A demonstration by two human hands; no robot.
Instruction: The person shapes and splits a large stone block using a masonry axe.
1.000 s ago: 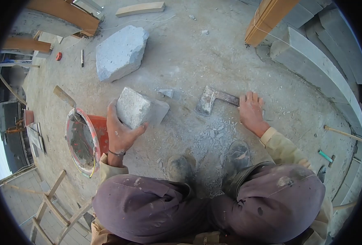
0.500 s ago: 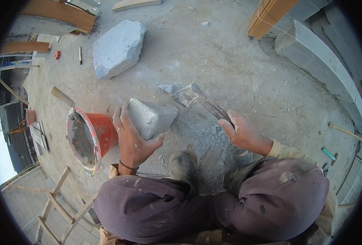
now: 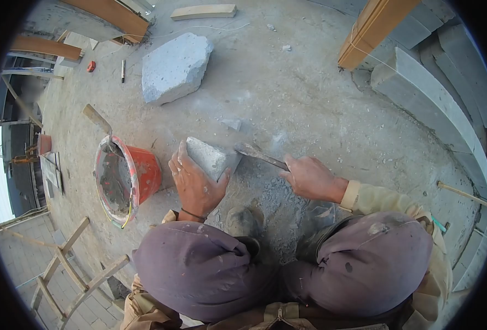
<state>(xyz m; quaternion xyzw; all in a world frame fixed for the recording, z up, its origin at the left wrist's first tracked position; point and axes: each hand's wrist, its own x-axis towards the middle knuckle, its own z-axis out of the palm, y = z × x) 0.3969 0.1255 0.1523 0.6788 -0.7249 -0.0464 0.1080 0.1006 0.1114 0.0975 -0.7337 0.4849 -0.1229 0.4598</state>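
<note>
A rough grey stone block (image 3: 213, 158) stands on the dusty ground between my knees and a larger pale slab. Around its left and front sides is my left hand (image 3: 196, 184), fingers wrapped against it. My right hand (image 3: 312, 177) grips the handle of a hammer-like tool (image 3: 262, 156), whose head end meets the block's right edge. A small stone chip (image 3: 232, 124) lies just beyond the block. Crushed grey rubble (image 3: 279, 206) is spread between my boots.
An orange bucket (image 3: 146, 169) of grey mortar, with a trowel (image 3: 97, 119) in it, is at the left. The large slab (image 3: 177, 68) lies farther ahead. Curved stone pieces (image 3: 427, 93) line the right; a wooden frame (image 3: 70, 267) is at lower left.
The tool has swung left and now meets the block's right side. My left hand stays around the block, which looks slightly turned. The whole view has shifted a little.
</note>
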